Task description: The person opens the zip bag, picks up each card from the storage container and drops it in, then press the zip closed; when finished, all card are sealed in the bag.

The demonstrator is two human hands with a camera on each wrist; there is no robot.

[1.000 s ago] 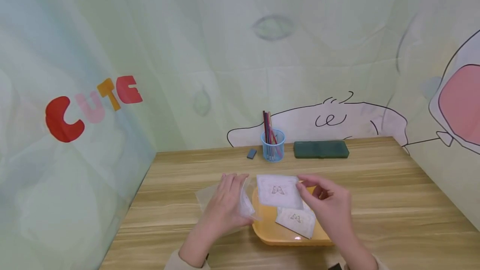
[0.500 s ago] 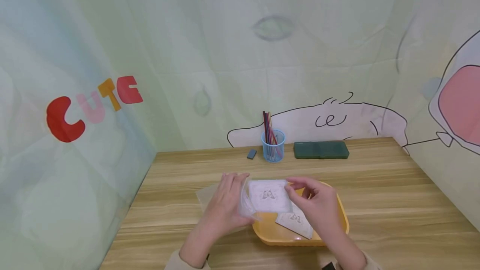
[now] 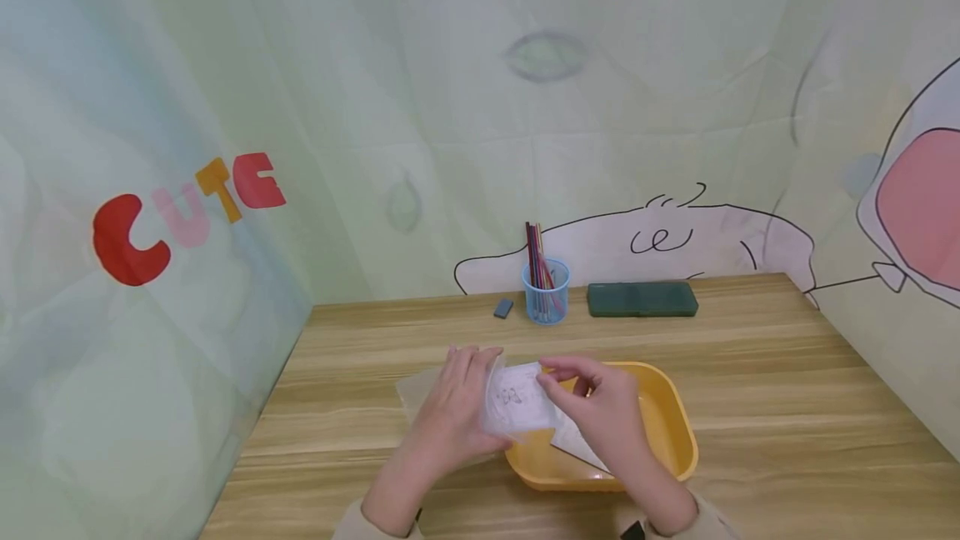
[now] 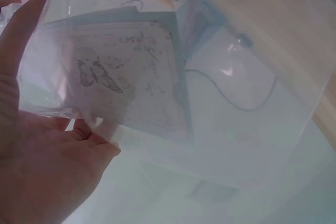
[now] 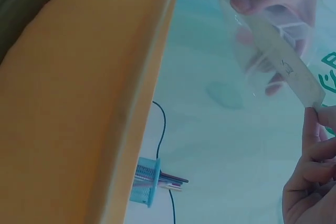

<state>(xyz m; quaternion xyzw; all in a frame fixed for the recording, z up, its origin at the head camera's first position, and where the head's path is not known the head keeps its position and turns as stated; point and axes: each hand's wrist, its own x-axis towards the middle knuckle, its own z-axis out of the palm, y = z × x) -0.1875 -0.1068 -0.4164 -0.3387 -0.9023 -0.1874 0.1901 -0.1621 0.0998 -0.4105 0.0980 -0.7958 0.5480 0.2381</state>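
Observation:
My left hand (image 3: 450, 411) holds a clear plastic bag (image 4: 236, 150) by its mouth, fingers on the far side and thumb on the near side. The bag's other end trails to the left over the table. Between the fingertips of my right hand (image 3: 600, 402) is the right edge of a white rectangular card (image 3: 521, 397) with a butterfly print. In the left wrist view the card (image 4: 136, 87) shows through the bag's film. From the right wrist, the card (image 5: 286, 64) appears edge-on and slanted, one end inside the bag. A second white card (image 3: 577, 444) lies in the yellow tray, partly hidden by my right hand.
Below my hands, the yellow tray (image 3: 675, 432) sits on the wood-grain table (image 3: 787, 407). Toward the back stand a blue mesh cup (image 3: 547, 298) of pencils, a small blue eraser-like block (image 3: 503, 307) and a dark green case (image 3: 642, 299). A printed curtain (image 3: 420, 148) surrounds the table.
My right hand has moved left, carrying the card from over the tray into the mouth of the bag. My left hand has stayed nearly in place, holding the bag.

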